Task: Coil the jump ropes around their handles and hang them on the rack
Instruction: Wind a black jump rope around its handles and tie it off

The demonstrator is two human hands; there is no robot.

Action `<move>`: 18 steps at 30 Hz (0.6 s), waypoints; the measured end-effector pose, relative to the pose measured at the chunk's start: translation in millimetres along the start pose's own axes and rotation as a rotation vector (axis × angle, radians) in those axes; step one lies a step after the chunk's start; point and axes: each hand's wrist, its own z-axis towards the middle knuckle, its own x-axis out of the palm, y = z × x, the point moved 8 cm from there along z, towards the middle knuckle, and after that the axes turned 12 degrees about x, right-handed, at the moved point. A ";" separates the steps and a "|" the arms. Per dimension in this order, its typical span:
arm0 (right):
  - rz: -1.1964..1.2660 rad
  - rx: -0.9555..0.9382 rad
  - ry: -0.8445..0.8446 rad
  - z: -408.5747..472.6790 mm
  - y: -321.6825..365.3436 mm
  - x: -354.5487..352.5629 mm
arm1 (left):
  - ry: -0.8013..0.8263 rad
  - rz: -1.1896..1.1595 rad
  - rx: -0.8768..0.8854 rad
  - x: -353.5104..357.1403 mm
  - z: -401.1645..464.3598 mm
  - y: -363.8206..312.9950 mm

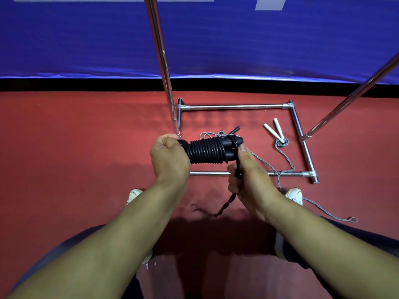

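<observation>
A black jump rope [207,151] is wound in tight turns around its two black handles, held level above the floor. My left hand [169,157] grips the left end of the bundle. My right hand [248,173] grips the loose black rope end just below the handles' right end; the tail [224,207] hangs down, blurred. A grey jump rope with white handles [274,129] lies on the red floor inside the rack's base, its cord [285,156] trailing toward my right foot. Another black handle [235,130] peeks out behind the bundle.
The chrome rack's base frame [235,107] lies on the red floor [75,147], with uprights [160,55] rising left and at the right [354,98]. A blue padded wall [259,39] stands behind. My white shoes [294,195] are close to the front bar.
</observation>
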 end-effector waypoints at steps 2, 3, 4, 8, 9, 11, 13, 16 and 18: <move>0.012 -0.026 0.073 -0.5 3.9 3.6 | 0.034 0.010 -0.031 3.1 -5.0 2.9; 0.003 -0.038 0.085 -1.5 5.1 4.6 | 0.052 0.022 -0.040 4.8 -7.3 4.3; -0.005 -0.032 0.079 -2.0 4.2 4.6 | 0.065 0.036 -0.040 6.0 -9.0 4.7; -0.008 0.051 0.028 -3.8 -6.3 0.9 | 0.112 0.205 0.124 5.0 -6.3 -5.0; -0.009 0.066 0.030 -3.9 -8.1 0.3 | 0.139 0.273 0.198 5.0 -6.5 -11.2; -0.020 0.091 0.033 -3.9 -8.5 -0.8 | 0.189 0.366 0.357 6.0 -10.9 -25.8; -0.022 0.097 0.046 -4.4 -4.7 -0.9 | 0.242 0.394 0.466 7.8 -16.4 -35.6; 0.016 0.138 0.070 -4.8 -1.6 0.4 | 0.291 0.370 0.506 10.0 -18.4 -37.4; 0.109 0.206 0.129 -4.9 -6.1 3.9 | 0.289 0.328 0.524 12.4 -20.2 -38.4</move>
